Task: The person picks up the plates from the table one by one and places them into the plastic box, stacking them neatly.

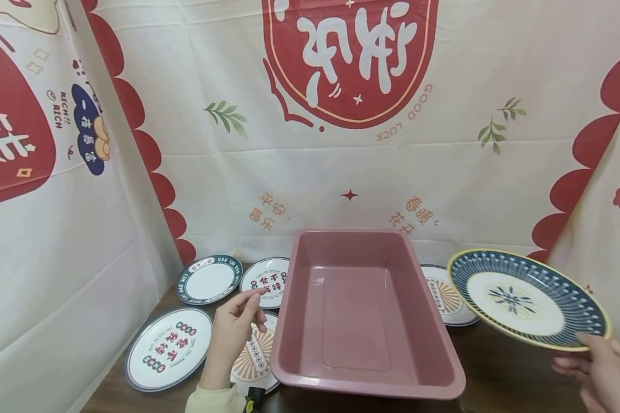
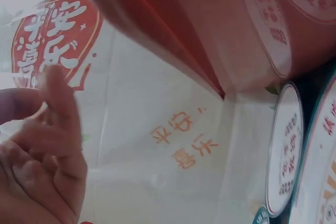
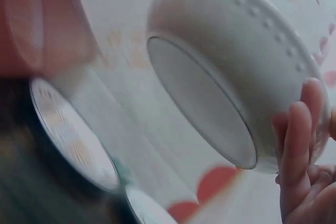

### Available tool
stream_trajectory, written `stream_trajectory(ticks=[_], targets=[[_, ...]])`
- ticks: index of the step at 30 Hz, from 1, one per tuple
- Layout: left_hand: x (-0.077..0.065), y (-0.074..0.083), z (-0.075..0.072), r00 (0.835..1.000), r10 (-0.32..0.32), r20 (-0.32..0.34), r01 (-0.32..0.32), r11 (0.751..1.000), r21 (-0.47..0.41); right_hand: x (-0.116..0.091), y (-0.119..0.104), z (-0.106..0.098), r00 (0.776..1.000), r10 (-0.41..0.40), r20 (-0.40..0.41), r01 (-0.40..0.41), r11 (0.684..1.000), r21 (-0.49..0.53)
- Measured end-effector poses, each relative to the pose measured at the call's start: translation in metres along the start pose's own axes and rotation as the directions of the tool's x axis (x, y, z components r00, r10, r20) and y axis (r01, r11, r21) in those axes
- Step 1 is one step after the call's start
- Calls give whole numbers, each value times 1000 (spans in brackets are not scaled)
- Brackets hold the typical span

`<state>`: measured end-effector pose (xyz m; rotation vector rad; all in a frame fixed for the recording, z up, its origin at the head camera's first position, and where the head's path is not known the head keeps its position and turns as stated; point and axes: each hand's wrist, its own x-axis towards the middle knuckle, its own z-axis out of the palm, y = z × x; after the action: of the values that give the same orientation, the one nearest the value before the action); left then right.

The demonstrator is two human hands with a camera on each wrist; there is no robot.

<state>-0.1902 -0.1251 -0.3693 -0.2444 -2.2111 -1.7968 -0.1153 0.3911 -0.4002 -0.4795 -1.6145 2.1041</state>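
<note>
my right hand (image 1: 607, 367) pinches the plate (image 1: 516, 301) at its rim, right of the basin (image 1: 361, 327); plate round, glossy, patterned face up, tilted. basin smooth pink, long axis away from me. left hand (image 1: 237, 321) loosely bent, left of basin.

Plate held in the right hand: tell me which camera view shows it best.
The head view: it shows the patterned face of the plate almost whole. The right wrist view shows mostly its pale underside; the left wrist view, none of it.
</note>
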Motion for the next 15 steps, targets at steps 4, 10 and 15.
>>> stream_trajectory(ticks=[4, 10, 15], targets=[[1, 5, -8, 999, -51, 6, 51, 998, -23, -1, 3, 33, 999, 41, -16, -40, 997, 66], [11, 33, -12, 996, -70, -61, 56, 974, -218, -31, -10, 90, 995, -23, 99, 5, 983, 181], [17, 51, 9, 997, -50, -65, 27, 947, -319, -44, -8, 119, 978, -107, 180, 70, 977, 200]])
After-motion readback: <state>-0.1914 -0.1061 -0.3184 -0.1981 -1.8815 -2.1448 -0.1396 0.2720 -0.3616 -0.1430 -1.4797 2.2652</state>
